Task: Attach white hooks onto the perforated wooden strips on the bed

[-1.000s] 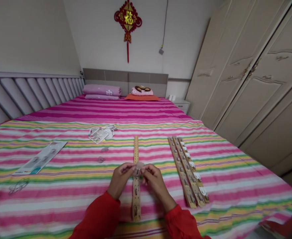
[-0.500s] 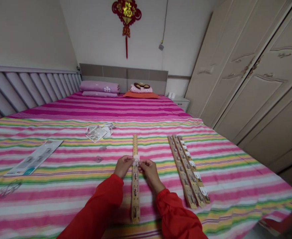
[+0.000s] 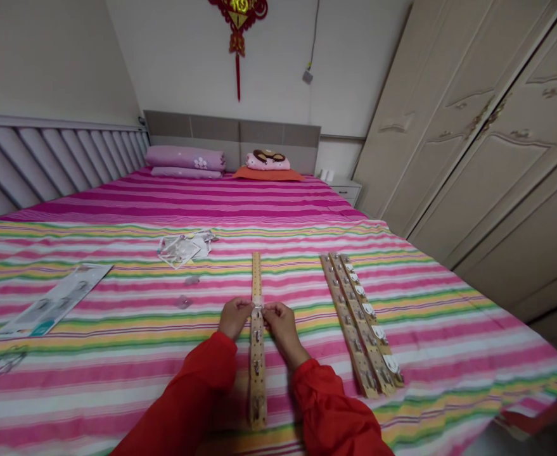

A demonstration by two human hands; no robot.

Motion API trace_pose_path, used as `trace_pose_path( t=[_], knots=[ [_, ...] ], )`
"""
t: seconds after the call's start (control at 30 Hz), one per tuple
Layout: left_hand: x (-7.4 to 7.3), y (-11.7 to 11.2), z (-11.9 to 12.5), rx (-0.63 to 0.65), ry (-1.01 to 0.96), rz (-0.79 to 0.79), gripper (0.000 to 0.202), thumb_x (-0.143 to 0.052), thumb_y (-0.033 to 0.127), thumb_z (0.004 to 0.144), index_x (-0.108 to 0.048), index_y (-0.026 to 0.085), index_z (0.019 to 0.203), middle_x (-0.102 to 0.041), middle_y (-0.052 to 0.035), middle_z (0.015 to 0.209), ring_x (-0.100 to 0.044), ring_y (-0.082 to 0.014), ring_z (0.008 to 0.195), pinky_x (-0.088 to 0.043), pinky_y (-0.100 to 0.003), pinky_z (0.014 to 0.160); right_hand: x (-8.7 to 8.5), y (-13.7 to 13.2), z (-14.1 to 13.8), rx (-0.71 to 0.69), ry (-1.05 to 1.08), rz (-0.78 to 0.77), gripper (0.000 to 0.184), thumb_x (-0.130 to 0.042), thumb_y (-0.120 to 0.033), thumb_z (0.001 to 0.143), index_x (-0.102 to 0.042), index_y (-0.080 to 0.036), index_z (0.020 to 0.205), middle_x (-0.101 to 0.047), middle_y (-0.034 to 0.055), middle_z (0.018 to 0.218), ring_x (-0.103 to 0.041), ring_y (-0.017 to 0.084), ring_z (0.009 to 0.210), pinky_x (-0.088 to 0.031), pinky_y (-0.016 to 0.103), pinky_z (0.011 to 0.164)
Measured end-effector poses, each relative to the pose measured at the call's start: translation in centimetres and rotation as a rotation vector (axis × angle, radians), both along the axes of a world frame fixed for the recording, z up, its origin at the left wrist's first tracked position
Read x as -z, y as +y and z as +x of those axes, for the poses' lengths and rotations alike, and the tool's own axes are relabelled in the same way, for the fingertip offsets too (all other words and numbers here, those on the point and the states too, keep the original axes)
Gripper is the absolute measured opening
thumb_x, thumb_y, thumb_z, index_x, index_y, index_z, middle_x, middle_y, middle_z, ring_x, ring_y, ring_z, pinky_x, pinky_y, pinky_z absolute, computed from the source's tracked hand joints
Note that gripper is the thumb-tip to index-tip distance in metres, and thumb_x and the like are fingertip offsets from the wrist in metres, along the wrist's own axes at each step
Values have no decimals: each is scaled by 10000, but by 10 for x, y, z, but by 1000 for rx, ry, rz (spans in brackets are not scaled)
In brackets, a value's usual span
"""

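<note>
Multicoloured striped cloth [image 3: 449, 354] covered the near part of the bed [image 3: 240, 202]. On or just over a long, tan, perforated strip [image 3: 258, 383], running from twelve to six o'clock, sat a small clear plastic piece [image 3: 258, 309]. It lay between both sets of fingertips: the left hand [image 3: 235, 318] pinched its nine o'clock side, the right hand [image 3: 281, 320] its three o'clock side. Two loose clear bits [image 3: 183, 302] lay near nine and ten. Farther out at nine, a flat white-backed package [image 3: 54, 302] contained greyish hooks; at ten lay jumbled clear-and-white packaging [image 3: 183, 247], contents too small to tell. Cloth stretched from the right hand to three tan hook-bearing strips [image 3: 364, 323] at three o'clock; beyond, the bed's edge slanted from two toward four.
</note>
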State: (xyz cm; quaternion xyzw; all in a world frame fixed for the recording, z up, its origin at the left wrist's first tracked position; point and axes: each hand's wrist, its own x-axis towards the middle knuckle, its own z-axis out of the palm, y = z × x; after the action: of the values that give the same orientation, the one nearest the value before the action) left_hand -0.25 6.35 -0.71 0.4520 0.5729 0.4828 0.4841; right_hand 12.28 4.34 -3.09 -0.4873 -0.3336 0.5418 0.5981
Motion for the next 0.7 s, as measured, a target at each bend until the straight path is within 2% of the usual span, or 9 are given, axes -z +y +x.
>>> trace_pose_path(
  t=[0.37,0.57,0.7],
  knots=[
    [15,5,-1,-31,-13,8,231,-678,355,482,-602,164,586,-614,15,535,-566,-137,545,-439,-264,575,3,1,-3,14,-16,13,167,-701,-280,534,-623,-166,629,-590,-41,492,-499,98,411,-382,215,416],
    [13,5,-1,-36,-42,-31,254,-717,331,463,-581,163,595,-613,13,532,-583,-136,540,-461,-265,573,10,2,-4,30,-56,23,220,-713,-327,540,-621,-169,660,-575,-49,504,-497,98,423,-386,217,426],
    [9,7,0,-33,-28,-85,240,-730,304,467,-569,165,578,-565,32,463,-556,-129,488,-441,-255,513,12,3,-3,30,-42,26,251,-709,-334,543,-604,-173,705,-527,-75,485,-455,83,400,-354,204,399]
  ],
)
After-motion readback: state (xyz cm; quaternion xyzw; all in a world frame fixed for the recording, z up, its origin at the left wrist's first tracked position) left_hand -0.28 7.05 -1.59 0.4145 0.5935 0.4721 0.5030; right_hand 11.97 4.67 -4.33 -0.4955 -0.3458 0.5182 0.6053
